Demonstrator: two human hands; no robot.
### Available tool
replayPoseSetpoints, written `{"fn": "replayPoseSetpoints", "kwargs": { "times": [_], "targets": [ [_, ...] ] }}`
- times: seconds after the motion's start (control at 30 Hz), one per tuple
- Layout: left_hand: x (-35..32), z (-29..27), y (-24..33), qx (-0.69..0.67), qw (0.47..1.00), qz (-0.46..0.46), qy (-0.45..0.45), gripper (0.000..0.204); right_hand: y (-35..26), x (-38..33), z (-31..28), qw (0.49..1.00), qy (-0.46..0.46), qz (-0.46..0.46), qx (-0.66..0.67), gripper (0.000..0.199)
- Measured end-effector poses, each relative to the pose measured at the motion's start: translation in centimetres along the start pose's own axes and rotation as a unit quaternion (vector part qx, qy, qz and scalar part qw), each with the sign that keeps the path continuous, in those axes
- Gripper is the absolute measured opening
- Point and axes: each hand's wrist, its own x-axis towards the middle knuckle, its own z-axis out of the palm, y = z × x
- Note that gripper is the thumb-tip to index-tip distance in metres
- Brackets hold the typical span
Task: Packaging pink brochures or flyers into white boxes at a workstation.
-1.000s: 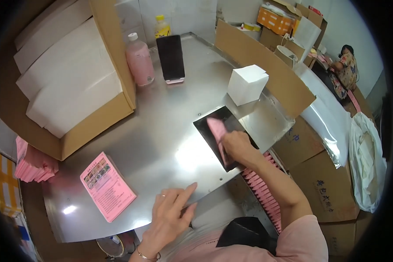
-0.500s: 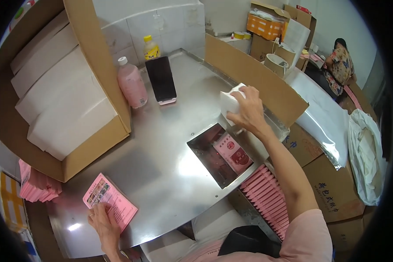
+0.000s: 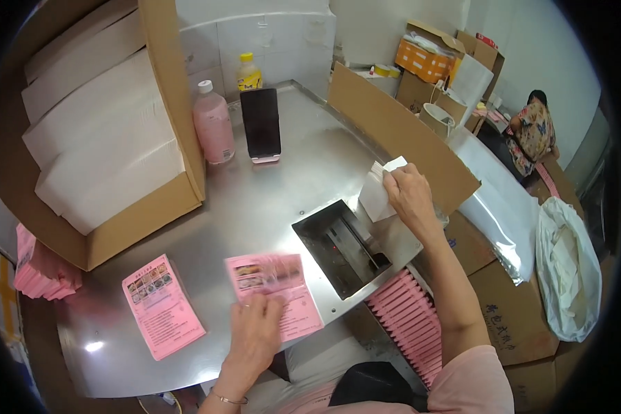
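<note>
My left hand [image 3: 255,324] grips a pink printed paper sleeve [image 3: 293,297] over the near part of the metal table; the sleeve's upper part is smeared by motion. A stack of like pink sleeves [image 3: 164,314] lies to its left. My right hand [image 3: 410,196] is closed on a folded stack of white paper tissues [image 3: 376,196], held at the table's right side beside a cardboard flap. Between my hands is a rectangular opening [image 3: 334,241] in the table, with dark metal parts and a small red light inside. Below its right side, a row of pink packs [image 3: 407,324] stands in a trough.
A carton [image 3: 145,228] with white tissue stacks stands at left, more pink sleeves [image 3: 45,265] below it. A phone on a stand [image 3: 261,124], a pink bottle [image 3: 212,127] and a yellow-capped bottle [image 3: 250,72] stand behind. Cartons [image 3: 510,317] sit at right; another person [image 3: 531,134] sits farther off.
My left hand has moved right from the stack with a pink sleeve. The pink pack seen in the opening is gone from it. My right hand has shifted slightly nearer with the tissues.
</note>
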Motion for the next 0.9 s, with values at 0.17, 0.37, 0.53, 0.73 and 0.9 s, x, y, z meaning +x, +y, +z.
{"fn": "replayPoseSetpoints", "kwargs": {
  "times": [0.17, 0.37, 0.53, 0.73, 0.9],
  "targets": [
    [-0.2, 0.1, 0.3, 0.081, 0.992, -0.098, 0.007, 0.018, 0.0, -0.2, -1.6, 0.995, -0.059, 0.043, 0.07, 0.026],
    [0.8, 1.5, 1.8, -0.026, 0.996, -0.083, -0.012, 0.019, -0.9, -1.3, -1.1, 0.995, 0.009, -0.075, -0.065, 0.04],
    [1.1, -0.1, 1.2, -0.039, 0.997, -0.061, -0.005, 0.063, -11.4, -13.3, -1.7, 0.887, -0.139, -0.426, 0.116, 0.049],
    [1.5, 2.5, 2.2, 0.022, 0.992, -0.122, 0.024, 0.093, -14.4, -9.6, 3.3, 0.915, -0.205, -0.345, 0.047, 0.035],
    [1.2, 0.4, 1.3, 0.09, 0.986, -0.133, 0.04, 0.07, -13.1, -8.9, 0.6, 0.926, -0.095, -0.323, 0.17, 0.031]
  ]
}}
